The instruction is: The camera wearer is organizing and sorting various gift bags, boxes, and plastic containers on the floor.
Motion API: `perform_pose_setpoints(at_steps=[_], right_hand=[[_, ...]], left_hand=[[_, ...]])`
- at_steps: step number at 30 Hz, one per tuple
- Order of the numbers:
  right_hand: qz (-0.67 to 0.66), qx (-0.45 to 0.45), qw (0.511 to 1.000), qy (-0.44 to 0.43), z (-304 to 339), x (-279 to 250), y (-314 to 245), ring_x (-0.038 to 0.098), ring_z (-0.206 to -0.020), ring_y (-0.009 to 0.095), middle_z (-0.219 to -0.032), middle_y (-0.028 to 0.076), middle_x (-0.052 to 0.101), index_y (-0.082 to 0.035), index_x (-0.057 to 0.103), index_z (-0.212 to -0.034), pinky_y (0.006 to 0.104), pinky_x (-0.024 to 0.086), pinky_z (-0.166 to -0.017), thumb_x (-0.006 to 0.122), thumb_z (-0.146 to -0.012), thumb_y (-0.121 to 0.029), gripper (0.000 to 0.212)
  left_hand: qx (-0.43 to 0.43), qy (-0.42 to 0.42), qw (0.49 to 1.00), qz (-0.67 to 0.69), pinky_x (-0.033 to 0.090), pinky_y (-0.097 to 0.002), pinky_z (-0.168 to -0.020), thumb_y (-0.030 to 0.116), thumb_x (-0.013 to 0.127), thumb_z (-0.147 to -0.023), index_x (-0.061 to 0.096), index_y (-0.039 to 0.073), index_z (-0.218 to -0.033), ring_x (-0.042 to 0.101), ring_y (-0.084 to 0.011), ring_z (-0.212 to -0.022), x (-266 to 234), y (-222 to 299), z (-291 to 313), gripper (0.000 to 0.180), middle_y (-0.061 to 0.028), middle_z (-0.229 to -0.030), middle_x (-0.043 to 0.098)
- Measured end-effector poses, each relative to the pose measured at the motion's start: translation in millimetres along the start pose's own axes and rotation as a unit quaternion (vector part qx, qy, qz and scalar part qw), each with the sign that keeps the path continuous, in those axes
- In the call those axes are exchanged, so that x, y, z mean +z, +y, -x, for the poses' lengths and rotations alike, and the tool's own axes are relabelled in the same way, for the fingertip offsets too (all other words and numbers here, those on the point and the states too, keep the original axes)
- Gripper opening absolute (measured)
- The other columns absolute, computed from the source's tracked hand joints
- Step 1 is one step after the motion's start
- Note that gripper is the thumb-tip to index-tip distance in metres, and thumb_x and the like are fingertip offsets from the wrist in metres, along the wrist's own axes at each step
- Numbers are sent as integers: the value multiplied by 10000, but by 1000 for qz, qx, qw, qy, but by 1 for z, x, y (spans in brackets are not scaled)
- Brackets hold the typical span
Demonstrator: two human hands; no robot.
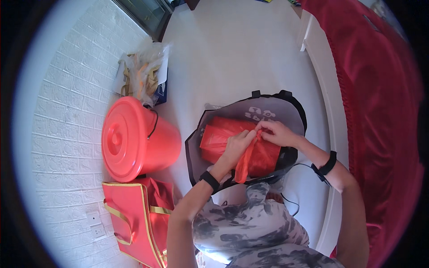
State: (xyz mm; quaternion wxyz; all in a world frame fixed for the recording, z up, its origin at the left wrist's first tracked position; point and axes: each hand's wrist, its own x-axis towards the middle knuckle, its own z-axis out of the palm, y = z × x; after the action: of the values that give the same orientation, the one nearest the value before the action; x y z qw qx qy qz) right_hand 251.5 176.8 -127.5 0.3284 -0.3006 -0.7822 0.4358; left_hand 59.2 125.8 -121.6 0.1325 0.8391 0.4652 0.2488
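Note:
A red plastic bag (219, 129) wrapped around something boxy lies inside a grey tote bag (232, 111) with black edging, which stands open on the floor. Over its middle, my left hand (239, 145) is closed on the gathered top of the red bag, from which a loose end hangs toward me. Close against it, my right hand (277, 133) pinches the same twisted plastic with bent fingers. Both hands almost touch. What the red bag contains is hidden.
On the left, a red lidded bucket (163, 145) stands between the white brick wall (67, 116) and the tote. Nearer me is a red bag with gold trim (127, 219). A box of plastic and paper scraps (149, 76) sits beyond. Dark red cloth (371, 111) drapes along the right.

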Motion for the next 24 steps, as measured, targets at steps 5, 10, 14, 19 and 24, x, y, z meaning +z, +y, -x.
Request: perform_pose_setpoints(at_steps=[5,10,14,19,24], right_hand=[[292,-120,946,-70,-6,-6,3,556,-868,223,-870,48,559,-95,552,-911,363,452,-787,597,-731,-98,186],[442,-161,876,-103,-6,-8,17,543,-920,212,-929,22,554,-123,547,-911,380,445,-801,527,-779,-144,135],[467,-117,867,-131,-3,-8,37,546,-966,223,-955,31,563,-147,550,-918,391,441,-839,462,-817,-161,135],[395,-62,900,-174,-1,-6,43,540,-1003,284,-983,71,570,-136,556,-950,406,432,-859,515,-803,-136,153],[197,71,963,-167,4,-33,17,527,-998,318,-977,110,564,-89,565,-944,402,431,-863,554,-816,-140,138]], left_hand=[[16,0,1000,-21,451,-394,-513,150,552,-790,488,101,-907,585,-271,-672,-2,-3,4,142,-84,-739,507],[31,7,999,-37,454,-409,-556,113,548,-751,504,79,-887,584,-288,-673,-12,5,8,146,-97,-711,530],[-17,-43,998,43,453,-414,-577,109,568,-744,512,60,-885,592,-306,-684,-14,13,30,160,-122,-709,569],[-77,-46,993,71,453,-384,-543,164,615,-807,531,65,-817,576,-332,-621,-23,15,45,131,-154,-656,559],[-422,61,810,402,487,-325,-574,246,658,-830,624,23,-924,630,-217,-644,-16,12,39,244,-126,-766,645]])
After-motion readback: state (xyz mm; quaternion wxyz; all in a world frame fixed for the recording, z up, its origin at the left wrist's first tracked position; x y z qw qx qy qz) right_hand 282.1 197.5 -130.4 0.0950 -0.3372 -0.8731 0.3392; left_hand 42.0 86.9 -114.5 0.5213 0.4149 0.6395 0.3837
